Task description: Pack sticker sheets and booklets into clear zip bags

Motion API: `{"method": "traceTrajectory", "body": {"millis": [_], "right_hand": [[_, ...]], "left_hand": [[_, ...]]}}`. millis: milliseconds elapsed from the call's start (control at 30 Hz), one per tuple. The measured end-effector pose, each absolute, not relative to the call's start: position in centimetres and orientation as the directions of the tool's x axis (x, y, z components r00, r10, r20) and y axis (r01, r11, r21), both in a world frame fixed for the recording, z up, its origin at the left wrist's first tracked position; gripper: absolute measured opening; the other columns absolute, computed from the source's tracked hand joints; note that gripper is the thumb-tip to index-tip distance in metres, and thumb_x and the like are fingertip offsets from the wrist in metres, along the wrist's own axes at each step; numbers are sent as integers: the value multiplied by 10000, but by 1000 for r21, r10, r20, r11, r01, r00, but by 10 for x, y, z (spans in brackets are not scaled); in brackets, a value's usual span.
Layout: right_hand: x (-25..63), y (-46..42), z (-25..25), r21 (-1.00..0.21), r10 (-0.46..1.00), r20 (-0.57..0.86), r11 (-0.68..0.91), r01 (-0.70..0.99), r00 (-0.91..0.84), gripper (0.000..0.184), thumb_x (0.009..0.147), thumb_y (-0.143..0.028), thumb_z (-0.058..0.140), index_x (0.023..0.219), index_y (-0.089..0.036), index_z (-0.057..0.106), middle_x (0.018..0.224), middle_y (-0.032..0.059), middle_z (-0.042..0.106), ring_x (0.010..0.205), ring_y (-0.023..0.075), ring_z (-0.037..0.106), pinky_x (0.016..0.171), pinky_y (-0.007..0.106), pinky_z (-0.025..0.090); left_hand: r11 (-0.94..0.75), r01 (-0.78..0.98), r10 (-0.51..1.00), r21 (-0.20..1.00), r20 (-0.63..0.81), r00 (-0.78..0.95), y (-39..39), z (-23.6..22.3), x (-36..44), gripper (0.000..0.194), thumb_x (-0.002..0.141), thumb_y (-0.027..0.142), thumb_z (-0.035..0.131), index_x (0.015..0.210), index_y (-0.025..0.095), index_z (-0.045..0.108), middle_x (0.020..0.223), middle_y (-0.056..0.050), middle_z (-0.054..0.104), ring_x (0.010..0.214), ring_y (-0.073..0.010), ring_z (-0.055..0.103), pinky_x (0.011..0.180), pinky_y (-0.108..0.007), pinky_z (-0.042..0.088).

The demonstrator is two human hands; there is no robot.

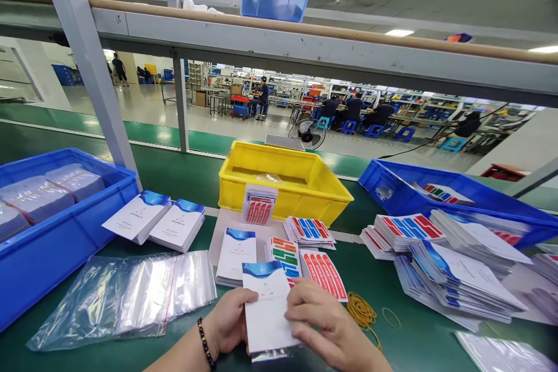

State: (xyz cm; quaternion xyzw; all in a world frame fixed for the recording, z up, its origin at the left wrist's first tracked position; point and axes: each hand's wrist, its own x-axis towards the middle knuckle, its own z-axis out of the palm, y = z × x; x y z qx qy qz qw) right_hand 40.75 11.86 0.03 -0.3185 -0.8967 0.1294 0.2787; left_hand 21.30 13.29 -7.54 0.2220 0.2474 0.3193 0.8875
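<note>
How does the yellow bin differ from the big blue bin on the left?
The yellow bin fits within the picture; the left blue bin runs off its edge. The left blue bin holds wrapped bundles, while the yellow bin has a clear packet at its front. Both are open-topped.

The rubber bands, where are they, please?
In the head view, the rubber bands lie on the table, right of the red stickers and right hand.

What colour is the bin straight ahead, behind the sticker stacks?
The bin is yellow; the head view shows it best.
</note>
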Motion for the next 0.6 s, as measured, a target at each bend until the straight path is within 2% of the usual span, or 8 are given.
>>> {"method": "traceTrajectory", "body": {"millis": [67,133,200,267,333,400,500,600], "right_hand": [[415,128,-6,-436,746,408,666,605,-527,227,883,-225,379,850,-179,599,801,66,593,778,158,541,777,331,435],[420,143,-19,-366,862,352,485,794,-364,237,866,-232,382,923,-161,600,897,107,600,865,200,536,802,379,422],[421,157,-33,-243,912,225,393,887,-342,272,793,-239,471,1028,-173,589,1041,116,574,1014,247,491,965,493,267],[419,166,-45,-137,922,84,386,912,-378,460,725,-291,553,1171,-185,524,1138,126,528,1158,307,380,1017,544,93],[414,169,-54,-62,921,-33,386,920,-389,579,712,-317,571,1260,-175,450,1149,151,513,1208,341,312,1012,558,33],[410,167,-57,-27,925,-98,366,930,-367,555,747,-294,541,1276,-164,435,1124,167,519,1188,337,337,1005,561,38],[408,162,-54,-107,917,-82,382,918,-391,390,782,-283,515,1160,-191,543,1065,126,555,1128,286,402,1019,530,70],[413,160,-48,-247,895,115,445,861,-430,213,833,-247,442,866,-194,646,877,69,608,989,223,491,1007,498,173]], "left_hand": [[687,-452,682,569,-289,672,131,-72,213,360,661,222,592,980,56,622,782,-114,664,683,-190,614,703,-283,433],[688,-419,656,592,-262,708,129,-68,213,343,615,199,637,925,52,648,844,-130,667,776,-220,619,782,-313,420],[685,-382,622,621,-224,750,128,-64,212,350,593,236,685,892,55,664,848,-136,669,779,-222,623,782,-307,421],[672,-342,598,657,-208,774,127,-64,210,363,575,277,722,866,64,677,838,-137,672,758,-207,627,757,-284,427],[665,-301,576,684,-212,790,126,-67,210,369,558,303,743,839,71,686,837,-138,673,738,-191,629,735,-265,433],[667,-259,547,699,-223,807,125,-72,210,391,553,338,749,832,70,690,840,-144,673,718,-179,629,723,-256,436],[671,-219,529,709,-250,811,124,-76,212,449,542,380,755,855,65,689,844,-148,674,707,-170,628,723,-247,438],[675,-227,546,702,-268,794,123,-73,214,462,534,376,761,866,64,686,859,-148,675,731,-187,633,748,-264,441]]}}
